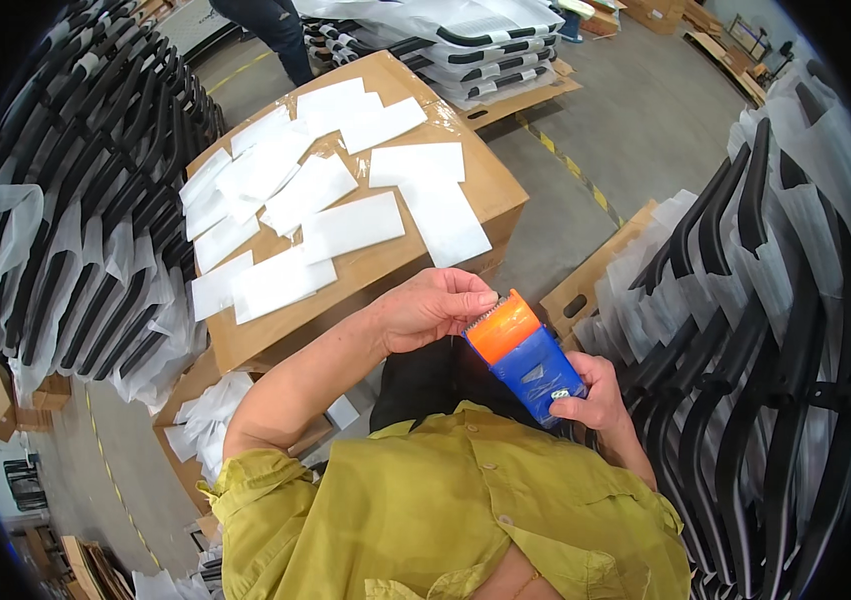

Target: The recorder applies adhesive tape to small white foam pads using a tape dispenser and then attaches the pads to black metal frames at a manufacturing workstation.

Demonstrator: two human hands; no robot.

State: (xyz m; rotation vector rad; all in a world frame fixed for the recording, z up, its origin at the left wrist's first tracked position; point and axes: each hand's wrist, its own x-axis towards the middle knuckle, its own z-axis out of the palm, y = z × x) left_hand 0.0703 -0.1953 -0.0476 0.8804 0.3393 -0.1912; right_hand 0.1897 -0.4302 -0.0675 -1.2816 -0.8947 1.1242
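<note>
My right hand grips the blue lower end of a blue and orange tape dispenser, holding it tilted in front of my body. At its orange end runs a row of small metal teeth. My left hand is closed in a pinch right at those teeth. Whatever lies between its fingertips is too small or hidden to make out. Just beyond my hands, several white foam sheets lie loosely spread and overlapping on top of a large cardboard box.
Black curved frames wrapped in white foam are stacked on the left and on the right. Another wrapped stack stands behind the box, near a person's leg. Below the box's left side, an open carton holds white wrapping.
</note>
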